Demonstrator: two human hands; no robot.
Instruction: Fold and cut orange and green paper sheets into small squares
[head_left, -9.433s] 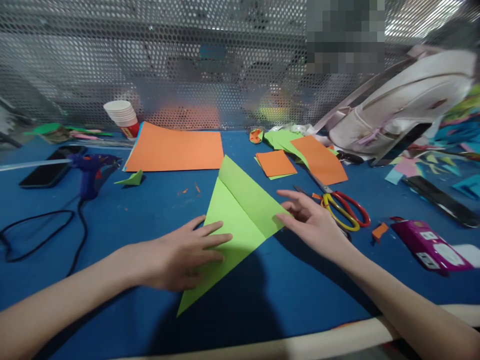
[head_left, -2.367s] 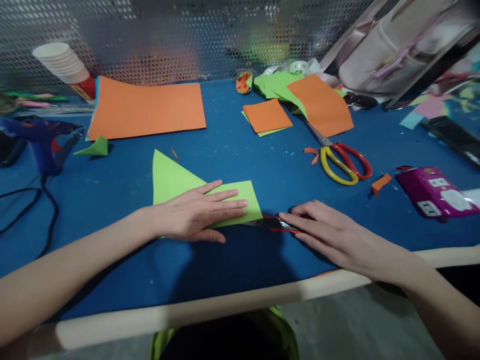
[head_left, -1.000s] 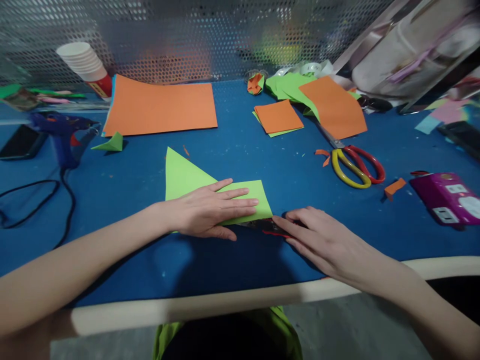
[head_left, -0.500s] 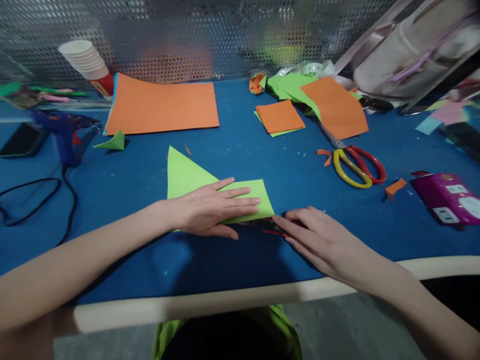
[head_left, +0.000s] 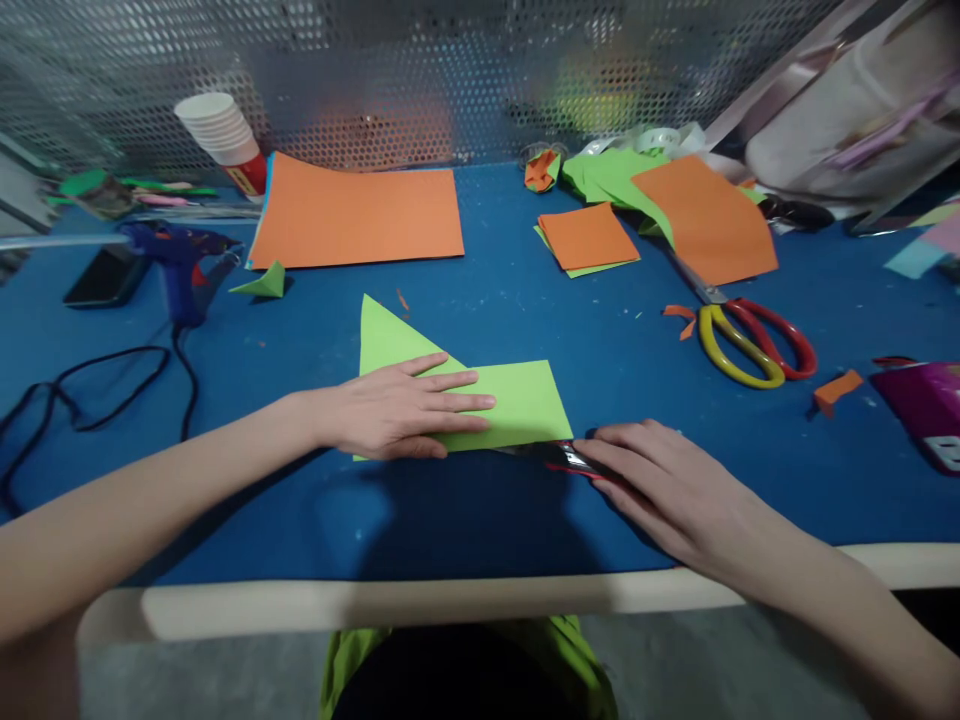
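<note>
A folded sheet of light green paper (head_left: 517, 400) lies on the blue tabletop, one pointed corner sticking up at its left. My left hand (head_left: 405, 410) rests flat over its middle with the fingers spread, pressing it down. At the paper's lower right edge, my right hand (head_left: 660, 480) is closed around a utility knife (head_left: 574, 458) with a red and dark body. The blade points left and runs in along the fold, partly hidden by the paper. Most of the knife's handle is covered by my right fingers.
Yellow-and-red scissors (head_left: 750, 345) lie at right, near orange scraps (head_left: 836, 390) and a purple power socket (head_left: 926, 400). Orange sheets (head_left: 367, 215) and small orange squares (head_left: 589, 238) lie behind. At left are a blue glue gun (head_left: 180, 265), its cord, and stacked paper cups (head_left: 221, 135).
The view has shifted, so the table's things appear further right. My left hand has slid left over the paper. My right hand keeps the knife at the fold, with more of its body showing.
</note>
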